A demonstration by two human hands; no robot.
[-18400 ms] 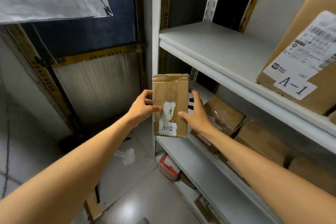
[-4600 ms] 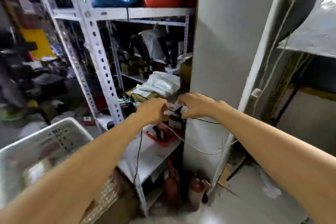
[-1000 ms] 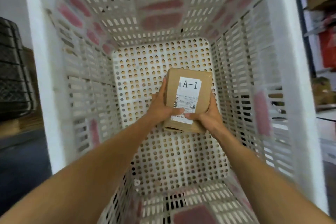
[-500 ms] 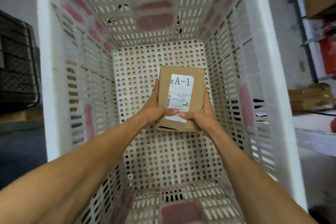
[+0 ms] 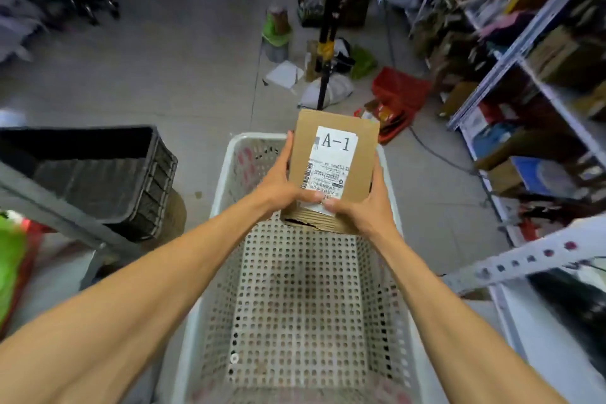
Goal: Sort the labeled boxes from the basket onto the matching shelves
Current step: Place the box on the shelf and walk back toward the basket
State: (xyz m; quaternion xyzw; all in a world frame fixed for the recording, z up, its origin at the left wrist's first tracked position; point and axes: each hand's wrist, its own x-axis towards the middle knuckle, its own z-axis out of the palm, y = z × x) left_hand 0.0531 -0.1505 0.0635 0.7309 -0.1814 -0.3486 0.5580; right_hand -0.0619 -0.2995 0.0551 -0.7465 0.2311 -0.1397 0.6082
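Box labelled A-1 now lifted above basket far rim; left hand and right hand grip its sides.

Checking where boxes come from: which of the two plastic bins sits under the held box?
The white perforated plastic basket, beneath the A-1 cardboard box; the black ribbed crate stands to its left.

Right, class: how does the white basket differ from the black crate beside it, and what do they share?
The white basket has holes all over its floor and walls; the black crate has walls that look solid and ribbed. The basket's floor shows bare; the crate's inside is too dark to read. Both are open-topped and rectangular.
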